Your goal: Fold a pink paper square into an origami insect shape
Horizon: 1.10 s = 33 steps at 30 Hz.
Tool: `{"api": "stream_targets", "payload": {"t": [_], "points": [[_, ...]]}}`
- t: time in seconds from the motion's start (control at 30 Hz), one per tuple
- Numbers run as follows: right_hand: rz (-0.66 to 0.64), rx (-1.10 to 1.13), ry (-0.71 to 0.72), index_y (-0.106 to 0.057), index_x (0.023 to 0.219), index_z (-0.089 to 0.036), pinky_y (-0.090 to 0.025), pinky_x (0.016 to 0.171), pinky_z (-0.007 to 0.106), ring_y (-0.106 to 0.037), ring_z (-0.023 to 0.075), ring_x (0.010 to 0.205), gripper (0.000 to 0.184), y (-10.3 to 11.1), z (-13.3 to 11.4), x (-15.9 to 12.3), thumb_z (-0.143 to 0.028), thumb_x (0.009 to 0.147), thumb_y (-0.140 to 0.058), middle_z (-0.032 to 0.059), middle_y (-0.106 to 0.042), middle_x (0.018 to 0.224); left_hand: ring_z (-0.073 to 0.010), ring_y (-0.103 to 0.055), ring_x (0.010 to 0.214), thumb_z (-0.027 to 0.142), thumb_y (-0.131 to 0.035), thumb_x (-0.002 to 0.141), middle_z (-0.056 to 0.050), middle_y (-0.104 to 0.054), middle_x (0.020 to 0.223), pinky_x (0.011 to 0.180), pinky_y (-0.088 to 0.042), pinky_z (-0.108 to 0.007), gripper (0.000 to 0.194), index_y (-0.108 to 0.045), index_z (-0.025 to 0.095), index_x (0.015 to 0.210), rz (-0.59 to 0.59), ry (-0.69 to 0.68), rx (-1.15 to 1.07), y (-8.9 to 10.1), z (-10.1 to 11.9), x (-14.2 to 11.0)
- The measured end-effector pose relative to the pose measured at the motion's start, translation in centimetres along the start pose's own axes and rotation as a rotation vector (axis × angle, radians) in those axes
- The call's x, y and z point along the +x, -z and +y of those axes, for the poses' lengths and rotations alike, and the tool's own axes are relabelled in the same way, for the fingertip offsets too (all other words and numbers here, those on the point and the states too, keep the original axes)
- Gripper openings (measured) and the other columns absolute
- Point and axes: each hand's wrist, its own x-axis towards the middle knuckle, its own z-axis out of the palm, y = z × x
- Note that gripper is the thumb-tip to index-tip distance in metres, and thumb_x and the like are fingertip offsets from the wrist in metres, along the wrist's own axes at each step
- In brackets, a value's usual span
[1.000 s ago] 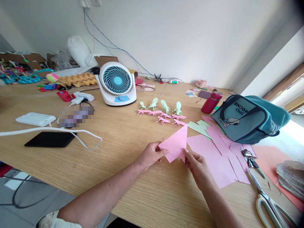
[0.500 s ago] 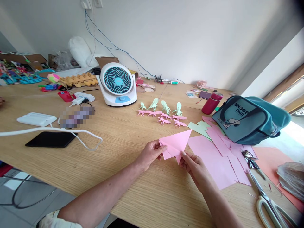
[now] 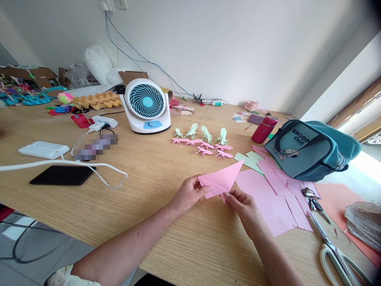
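Note:
A folded piece of pink paper is held just above the wooden table between my two hands. My left hand pinches its left corner, thumb on top and the other fingers behind. At the lower right edge my right hand grips it near a small pointed flap. One long point of the paper sticks up to the right. Beyond it stand pink folded paper insects and a row of green folded paper insects. Loose pink sheets lie right beside my right hand.
Scissors and keys lie at the right, near a teal bag and a red bottle. A white fan stands at the back. On the left are a black phone, a white cable and a power bank.
The pink paper has tilted slightly, its long point now a little further up and right. Both hands keep their hold on it. The view has shifted slightly.

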Motion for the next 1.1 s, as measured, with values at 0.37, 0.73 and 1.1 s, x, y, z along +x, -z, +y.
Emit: {"api": "stream_targets", "payload": {"t": [0.37, 0.73, 1.1], "points": [[0.123, 0.118, 0.017, -0.071, 0.091, -0.021, -0.047, 0.069, 0.030, -0.058, 0.0178, 0.074, 0.039, -0.1, 0.1, 0.1, -0.053, 0.070, -0.081, 0.0049, -0.070, 0.086, -0.0122, -0.058, 0.066, 0.045, -0.078, 0.070, -0.003, -0.064, 0.082, 0.045, -0.046, -0.018, 0.046, -0.062, 0.012, 0.098, -0.071, 0.052, -0.001, -0.3, -0.1, -0.4], [0.112, -0.003, 0.131, -0.072, 0.099, -0.024, -0.049, 0.073, 0.032, -0.059, 0.0196, 0.080, 0.035, 0.1, 0.1, 0.0, -0.052, 0.080, -0.073, 0.0047, -0.069, 0.089, -0.0206, -0.066, 0.095, 0.046, -0.083, 0.069, -0.010, -0.071, 0.107, 0.083, -0.050, -0.029, 0.052, -0.067, 0.013, 0.106, -0.157, 0.026, -0.110, -0.5, 0.8, -0.6], [0.037, -0.081, 0.112, -0.069, 0.083, -0.021, -0.043, 0.064, 0.030, -0.056, 0.0180, 0.070, 0.038, -0.5, 0.9, -0.2, -0.058, 0.077, -0.075, 0.0030, -0.065, 0.075, -0.0189, -0.064, 0.079, 0.040, -0.078, 0.073, -0.007, -0.073, 0.088, 0.068, -0.047, -0.025, 0.033, -0.073, 0.013, 0.091, -0.107, 0.019, 0.108, -0.5, 0.2, -0.7]]}}
